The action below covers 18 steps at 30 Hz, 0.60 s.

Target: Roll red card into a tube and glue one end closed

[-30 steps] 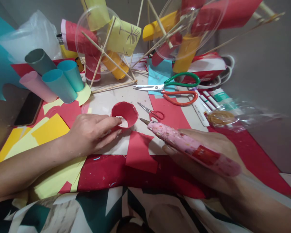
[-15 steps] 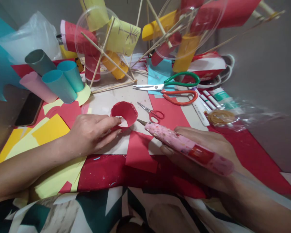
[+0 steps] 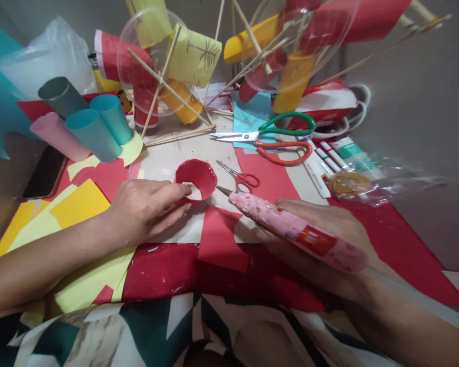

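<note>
A red paper ring [image 3: 203, 176] rests on the pale work surface, its near left wall pinched between the fingers of my left hand [image 3: 149, 206]. Through its opening shows a whitish patch. My right hand [image 3: 321, 229] is wrapped round a pink glue gun [image 3: 286, 219], whose metal tip points left, close beside the ring's right rim. Small red-handled scissors [image 3: 246, 180] lie just behind the tip. A red paper piece [image 3: 224, 239] lies flat in front of the ring.
Large scissors [image 3: 283, 137] lie behind. Teal, pink and grey paper tubes [image 3: 94, 132] stand left, near a phone [image 3: 44, 172]. Stick wheels with paper cups [image 3: 160, 79] rise at the back. Markers [image 3: 317, 165] and a plastic bag of rubber bands [image 3: 346, 184] lie right.
Almost nothing has moved. The rear of the glue gun in my right hand has risen very slightly; my left hand and the ring have stayed in place.
</note>
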### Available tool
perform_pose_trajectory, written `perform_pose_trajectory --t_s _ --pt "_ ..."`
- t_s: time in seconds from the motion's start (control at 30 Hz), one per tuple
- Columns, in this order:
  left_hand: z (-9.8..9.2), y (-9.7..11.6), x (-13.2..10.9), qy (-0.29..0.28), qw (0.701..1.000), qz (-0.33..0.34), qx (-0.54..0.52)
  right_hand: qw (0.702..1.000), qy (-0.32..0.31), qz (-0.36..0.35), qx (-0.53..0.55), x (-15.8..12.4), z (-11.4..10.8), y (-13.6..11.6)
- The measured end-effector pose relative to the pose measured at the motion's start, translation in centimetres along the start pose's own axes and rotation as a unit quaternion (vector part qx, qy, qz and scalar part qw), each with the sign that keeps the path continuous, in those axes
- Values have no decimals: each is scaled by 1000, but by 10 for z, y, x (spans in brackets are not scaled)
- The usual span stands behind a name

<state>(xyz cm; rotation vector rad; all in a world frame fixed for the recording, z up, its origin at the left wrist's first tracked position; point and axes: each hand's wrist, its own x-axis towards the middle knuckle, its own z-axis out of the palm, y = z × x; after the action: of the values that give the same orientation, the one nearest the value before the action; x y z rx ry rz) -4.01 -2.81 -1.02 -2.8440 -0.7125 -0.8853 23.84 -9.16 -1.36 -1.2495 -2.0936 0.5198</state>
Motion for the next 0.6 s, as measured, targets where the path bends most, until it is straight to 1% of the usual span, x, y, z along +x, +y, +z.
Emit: perform_pose_trajectory --t_s 0.17,0.27,0.37,0.6 --pt "0 1 0 -8 1000 -14 1 1000 -4 3 -25 -1 4 0" --pt "1 0 -1 -7 1000 -11 3 999 17 -1 -32 -2 7 2" --pt "1 0 -2 -8 1000 -12 7 999 32 -29 -24 -2 10 7" --pt "1 1 -1 -11 1000 -10 2 996 23 -82 0 0 9 9"
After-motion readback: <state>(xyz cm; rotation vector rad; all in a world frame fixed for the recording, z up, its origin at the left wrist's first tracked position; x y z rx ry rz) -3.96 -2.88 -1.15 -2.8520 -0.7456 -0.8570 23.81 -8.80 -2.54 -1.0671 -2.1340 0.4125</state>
